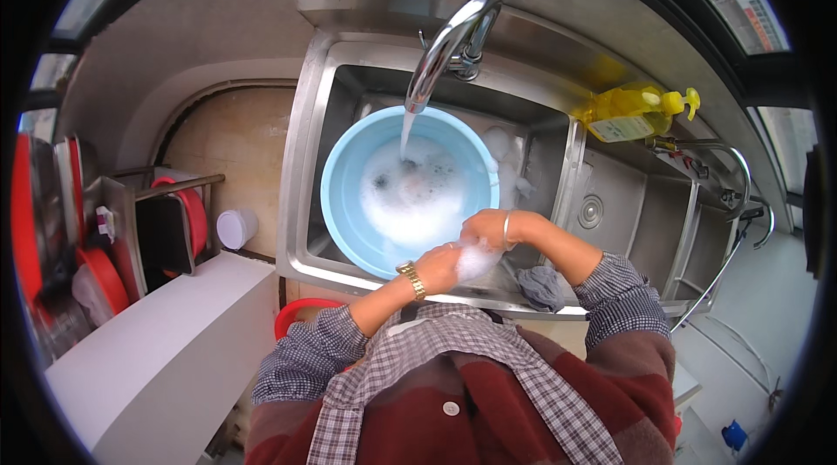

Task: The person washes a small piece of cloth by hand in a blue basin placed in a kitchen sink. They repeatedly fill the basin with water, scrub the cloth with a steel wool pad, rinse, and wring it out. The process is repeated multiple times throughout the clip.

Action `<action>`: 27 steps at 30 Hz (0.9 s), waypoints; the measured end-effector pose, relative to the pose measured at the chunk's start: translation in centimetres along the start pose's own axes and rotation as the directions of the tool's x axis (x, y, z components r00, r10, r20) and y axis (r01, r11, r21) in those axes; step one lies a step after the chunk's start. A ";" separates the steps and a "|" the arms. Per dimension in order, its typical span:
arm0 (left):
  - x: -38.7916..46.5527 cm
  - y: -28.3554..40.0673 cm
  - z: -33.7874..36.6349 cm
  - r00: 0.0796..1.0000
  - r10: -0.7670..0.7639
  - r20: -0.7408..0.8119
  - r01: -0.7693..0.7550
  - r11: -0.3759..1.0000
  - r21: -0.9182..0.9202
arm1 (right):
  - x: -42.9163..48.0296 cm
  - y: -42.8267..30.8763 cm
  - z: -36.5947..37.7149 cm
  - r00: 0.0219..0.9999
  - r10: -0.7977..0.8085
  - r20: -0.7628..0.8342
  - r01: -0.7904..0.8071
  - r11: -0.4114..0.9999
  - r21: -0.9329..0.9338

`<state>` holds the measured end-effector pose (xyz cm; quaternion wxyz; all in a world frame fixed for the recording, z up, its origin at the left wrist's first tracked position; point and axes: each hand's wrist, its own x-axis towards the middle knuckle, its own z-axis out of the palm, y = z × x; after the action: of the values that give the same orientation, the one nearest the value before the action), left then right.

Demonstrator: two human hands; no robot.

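Both hands meet over the near right rim of a light blue plastic basin [332, 223], which stands in a stainless steel sink [297, 229]. My left hand [439, 271], a gold watch at its wrist, grips a soapy white cloth [476, 260]. My right hand [487, 228], with a silver bangle, holds the same cloth from the far side; its fingertips are partly hidden. Suds [409, 203] cover the water in the basin. From the chrome faucet [435, 60] a stream of water runs into them. A crumpled grey cloth [540, 288] lies on the sink's front rim, right of my hands.
A yellow pump bottle [628, 113] lies tilted at the sink's back right. Two further basins [608, 203] with their own faucets extend rightward. At left are a white tub [237, 228], a white ledge [163, 308] and a rack with red-rimmed pans [104, 282]. Foam [507, 171] clings beside the basin.
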<state>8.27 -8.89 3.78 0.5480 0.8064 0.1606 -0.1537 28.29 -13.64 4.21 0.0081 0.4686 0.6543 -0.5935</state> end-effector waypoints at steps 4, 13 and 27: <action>3.7 4.1 2.0 0.993 0.113 -0.024 -0.115 0.987 -0.113 | -7.2 2.4 0.5 0.943 0.091 -0.320 0.069 0.887 0.457; 6.7 1.2 -1.9 0.820 0.305 -0.484 -0.327 0.944 0.041 | -5.4 4.6 4.8 0.237 0.348 -0.907 -0.345 0.903 0.256; 7.6 -16.7 -9.6 0.883 -0.282 -0.375 0.446 0.755 0.482 | 15.0 6.1 -2.9 0.632 0.330 -0.701 -0.519 0.852 -0.066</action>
<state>8.68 6.61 -10.02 0.2209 0.8957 0.3398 -0.1831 25.22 -3.19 -8.15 -0.0238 0.7851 0.5547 -0.2745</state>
